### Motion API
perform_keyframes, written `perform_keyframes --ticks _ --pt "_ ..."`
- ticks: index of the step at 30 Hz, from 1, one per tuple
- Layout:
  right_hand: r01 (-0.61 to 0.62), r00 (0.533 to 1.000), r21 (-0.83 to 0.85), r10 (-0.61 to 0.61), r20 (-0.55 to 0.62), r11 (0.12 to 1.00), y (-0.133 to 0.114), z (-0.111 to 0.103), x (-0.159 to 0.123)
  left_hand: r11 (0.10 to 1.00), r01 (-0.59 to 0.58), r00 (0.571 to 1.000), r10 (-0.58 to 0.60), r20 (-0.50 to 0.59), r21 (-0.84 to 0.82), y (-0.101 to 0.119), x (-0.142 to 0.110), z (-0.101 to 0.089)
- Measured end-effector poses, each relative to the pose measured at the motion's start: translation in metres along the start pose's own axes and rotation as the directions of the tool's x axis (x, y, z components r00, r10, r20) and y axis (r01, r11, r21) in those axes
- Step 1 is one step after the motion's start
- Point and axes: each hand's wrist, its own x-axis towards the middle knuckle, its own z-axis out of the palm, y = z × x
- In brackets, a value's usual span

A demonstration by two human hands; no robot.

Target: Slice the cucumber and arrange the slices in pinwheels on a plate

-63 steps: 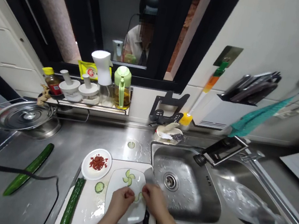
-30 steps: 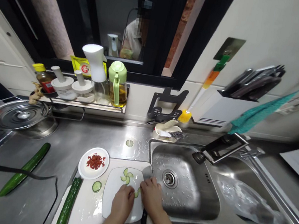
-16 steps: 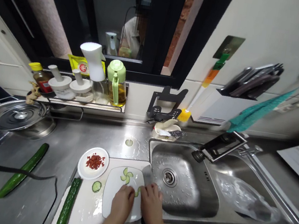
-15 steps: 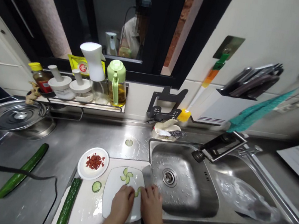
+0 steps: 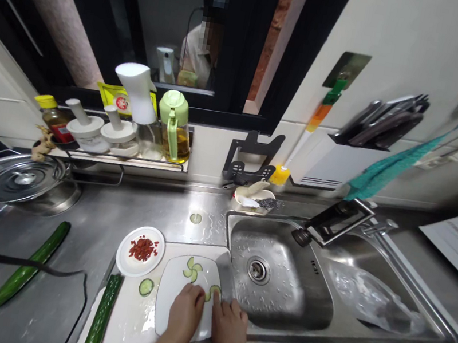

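A white square plate (image 5: 174, 296) lies on a white cutting board (image 5: 131, 318) beside the sink. On the plate sit a pinwheel of cucumber pieces (image 5: 191, 270) and, at its right edge, more cucumber pieces (image 5: 212, 292). My left hand (image 5: 185, 318) rests on the plate with fingers curled, its tips next to those right-edge pieces. My right hand (image 5: 230, 328) is beside it, a finger reaching to the same pieces. A knife blade (image 5: 224, 275) lies along the plate's right side.
A round cucumber slice (image 5: 145, 287) and a whole cucumber (image 5: 101, 316) lie on the board. A small plate of red bits (image 5: 141, 243) stands behind. Another cucumber (image 5: 29, 264) and a black cable (image 5: 23, 263) lie left. The sink (image 5: 281, 278) is right; a pot lid (image 5: 14, 181) far left.
Both hands have slid a little toward me and lower in the view. The cucumber pieces at the plate's right edge show more. The view has drifted slightly.
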Motion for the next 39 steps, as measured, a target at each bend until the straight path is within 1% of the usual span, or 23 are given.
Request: perform_keyframes --ticks 8,13,15,18,21,24,25,28,31,33,35,39 --pt "0.007 1.000 -0.013 -0.007 0.010 1.000 -0.001 -0.004 0.001 1.000 0.012 1.000 -0.012 -0.003 -0.014 -0.002 0.001 0.001" --pt "0.012 1.000 0.008 -0.012 0.010 1.000 -0.001 -0.006 0.003 0.999 0.015 1.000 -0.015 -0.009 -0.029 0.001 0.000 -0.001" --pt "0.011 1.000 0.028 -0.011 0.002 1.000 0.000 -0.008 0.004 0.998 -0.007 1.000 0.005 -0.028 -0.057 0.002 -0.001 -0.004" --pt "0.019 1.000 0.088 -0.017 -0.025 0.996 -0.001 -0.013 0.004 0.993 -0.060 0.994 0.050 -0.095 -0.105 -0.001 -0.005 -0.011" --pt "0.052 0.996 0.169 -0.039 -0.079 0.984 -0.006 -0.017 0.004 0.984 -0.112 0.974 0.082 -0.210 -0.137 -0.016 -0.013 -0.025" --pt "0.101 0.989 0.227 -0.073 -0.128 0.969 -0.014 -0.019 0.004 0.983 -0.110 0.937 0.053 -0.345 -0.150 -0.042 -0.022 -0.043" --pt "0.118 0.987 0.239 -0.087 -0.134 0.964 -0.017 -0.019 0.003 0.983 -0.093 0.924 0.027 -0.382 -0.157 -0.053 -0.025 -0.049" --pt "0.156 0.984 0.265 -0.126 -0.126 0.952 -0.027 -0.016 0.001 0.985 -0.012 0.902 -0.064 -0.427 -0.173 -0.083 -0.031 -0.063" --pt "0.185 0.980 0.283 -0.158 -0.118 0.941 -0.035 -0.009 0.000 0.986 0.063 0.876 -0.129 -0.464 -0.156 -0.105 -0.031 -0.068" --pt "0.200 0.978 0.286 -0.173 -0.116 0.937 -0.039 -0.004 -0.001 0.987 0.089 0.863 -0.144 -0.485 -0.134 -0.112 -0.028 -0.068" --pt "0.208 0.977 0.282 -0.183 -0.112 0.937 -0.042 0.001 -0.001 0.988 0.104 0.852 -0.147 -0.503 -0.114 -0.115 -0.024 -0.067" --pt "0.212 0.976 0.265 -0.193 -0.098 0.941 -0.046 0.003 -0.002 0.988 0.111 0.852 -0.148 -0.502 -0.103 -0.117 -0.019 -0.064"
